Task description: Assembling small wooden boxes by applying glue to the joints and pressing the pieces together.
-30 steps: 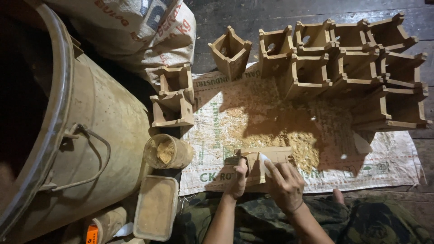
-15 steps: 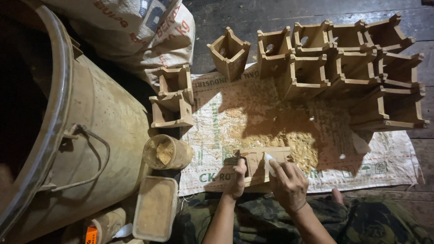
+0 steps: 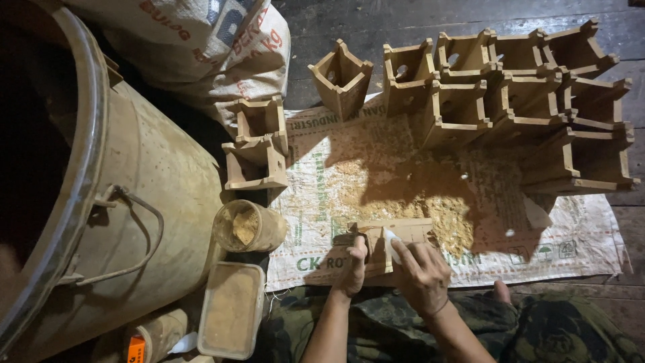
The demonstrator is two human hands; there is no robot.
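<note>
A small square wooden box [image 3: 396, 236] lies on its side on a printed woven sack spread on the floor [image 3: 349, 168], close to my knees. My left hand [image 3: 352, 265] grips its left end. My right hand [image 3: 422, 270] presses a pale flat piece [image 3: 390, 240] against the box's near face; what that piece is I cannot tell. Sawdust [image 3: 443, 215] is scattered on the sack just beyond the box.
Several like wooden boxes [image 3: 510, 87] are stacked at the back right, two more [image 3: 256, 144] at the sack's left edge. A big metal drum [image 3: 134, 195] fills the left. A cup of sawdust [image 3: 245, 227], a rectangular tub [image 3: 232, 309] and a full sack [image 3: 201, 40] are nearby.
My right hand has shifted slightly over the box's face. The left hand and the box stay in place.
</note>
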